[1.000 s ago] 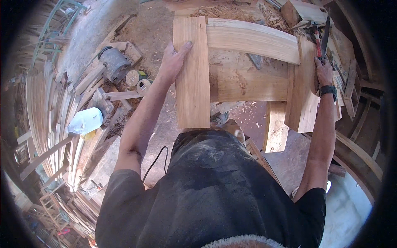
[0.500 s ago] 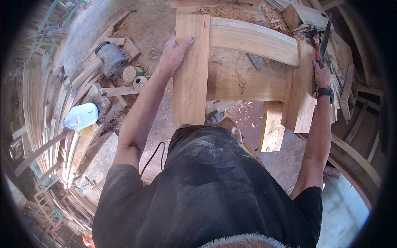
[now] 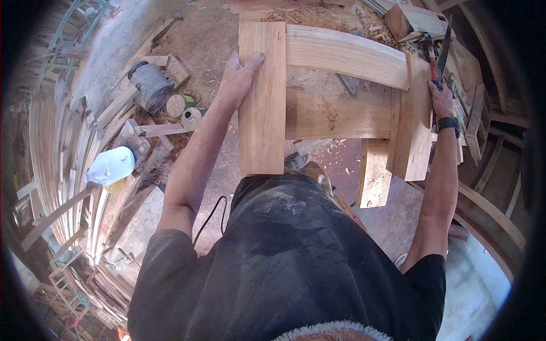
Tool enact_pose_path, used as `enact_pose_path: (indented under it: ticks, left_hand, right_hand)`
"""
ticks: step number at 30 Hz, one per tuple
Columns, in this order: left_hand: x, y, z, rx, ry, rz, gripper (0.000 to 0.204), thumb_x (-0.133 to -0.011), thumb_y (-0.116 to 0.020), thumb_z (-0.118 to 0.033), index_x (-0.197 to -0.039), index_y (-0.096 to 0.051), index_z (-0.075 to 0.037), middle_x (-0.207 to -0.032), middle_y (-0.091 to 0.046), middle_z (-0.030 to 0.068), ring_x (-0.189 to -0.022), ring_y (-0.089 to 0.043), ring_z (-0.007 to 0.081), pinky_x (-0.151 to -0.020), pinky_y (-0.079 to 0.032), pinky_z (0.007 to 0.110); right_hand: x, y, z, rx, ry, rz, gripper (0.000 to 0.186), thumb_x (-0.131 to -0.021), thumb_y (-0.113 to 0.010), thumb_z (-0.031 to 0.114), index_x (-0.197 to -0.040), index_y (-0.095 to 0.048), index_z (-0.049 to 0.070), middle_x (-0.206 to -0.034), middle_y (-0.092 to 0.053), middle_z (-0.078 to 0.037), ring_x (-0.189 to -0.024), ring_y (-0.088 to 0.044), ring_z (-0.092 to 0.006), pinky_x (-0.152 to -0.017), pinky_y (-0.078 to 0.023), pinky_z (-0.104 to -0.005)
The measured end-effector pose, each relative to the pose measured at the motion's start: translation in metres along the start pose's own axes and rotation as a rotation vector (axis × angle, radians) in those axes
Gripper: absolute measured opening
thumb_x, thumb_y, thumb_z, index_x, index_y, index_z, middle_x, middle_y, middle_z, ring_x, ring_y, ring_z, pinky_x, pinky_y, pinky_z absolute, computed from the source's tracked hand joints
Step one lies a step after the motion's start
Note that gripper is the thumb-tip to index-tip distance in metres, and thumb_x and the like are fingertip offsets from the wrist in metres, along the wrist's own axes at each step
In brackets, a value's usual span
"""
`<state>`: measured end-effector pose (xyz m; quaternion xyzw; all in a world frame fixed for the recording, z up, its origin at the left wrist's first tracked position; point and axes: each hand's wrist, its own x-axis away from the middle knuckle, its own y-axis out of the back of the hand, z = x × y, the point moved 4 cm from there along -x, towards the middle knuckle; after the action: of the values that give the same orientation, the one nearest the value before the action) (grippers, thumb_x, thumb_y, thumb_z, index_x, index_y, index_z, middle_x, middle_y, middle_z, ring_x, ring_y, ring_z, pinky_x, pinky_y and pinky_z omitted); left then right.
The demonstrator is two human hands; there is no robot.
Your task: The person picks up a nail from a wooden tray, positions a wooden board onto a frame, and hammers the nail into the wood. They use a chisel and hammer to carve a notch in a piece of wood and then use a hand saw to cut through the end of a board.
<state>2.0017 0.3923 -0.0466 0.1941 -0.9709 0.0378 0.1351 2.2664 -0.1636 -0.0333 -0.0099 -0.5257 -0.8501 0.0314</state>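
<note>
A worker's left hand (image 3: pixel 236 80) gripped a wide wooden board (image 3: pixel 261 113) by its outer edge, just ahead of the dark shirt (image 3: pixel 290 256). A curved rail (image 3: pixel 346 55) ran from it to a second board (image 3: pixel 414 125), beside which the right hand (image 3: pixel 442 101) met a red tool (image 3: pixel 433 65); whether those fingers closed, none could tell.

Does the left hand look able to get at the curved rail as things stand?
Probably yes: the left hand is at the left edge of the wide board, the curved rail shows at its right edge, and nothing appears to block the way across.
</note>
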Motion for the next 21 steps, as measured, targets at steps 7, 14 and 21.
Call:
enact_pose_path:
  ticks: [7, 14, 21]
  left_hand:
    - [0.002, -0.003, -0.006, -0.008, 0.01, 0.003, 0.053, -0.099, -0.07, -0.026, -0.138, -0.048, 0.003, -0.119, -0.069, 0.0151, -0.1, -0.07, 0.0207, -0.087, -0.058, 0.037]
    - [-0.009, 0.008, 0.001, -0.082, 0.085, 0.082, 0.053, -0.097, -0.073, -0.03, -0.135, -0.053, 0.001, -0.116, -0.071, 0.0127, -0.099, -0.069, 0.0182, -0.086, -0.057, 0.034]
    - [-0.034, -0.001, -0.022, -0.186, -0.087, -0.017, 0.057, -0.099, -0.07, -0.03, -0.14, -0.05, 0.003, -0.124, -0.068, 0.014, -0.105, -0.068, 0.0186, -0.091, -0.055, 0.034]
  right_hand:
    - [0.005, 0.008, 0.01, -0.134, -0.022, 0.125, 0.044, -0.094, -0.073, 0.039, -0.11, -0.072, -0.002, -0.094, -0.072, -0.006, -0.084, -0.064, -0.0164, -0.079, -0.049, -0.0328]
    - [0.008, 0.01, -0.001, -0.312, -0.069, 0.229, 0.037, -0.095, -0.073, 0.032, -0.114, -0.074, 0.001, -0.094, -0.071, -0.002, -0.083, -0.062, -0.0125, -0.075, -0.05, -0.0305]
    - [0.021, 0.014, 0.0, -0.131, 0.051, 0.0, 0.053, -0.096, -0.069, 0.04, -0.128, -0.067, -0.002, -0.124, -0.071, -0.02, -0.115, -0.067, -0.028, -0.1, -0.05, -0.0376]
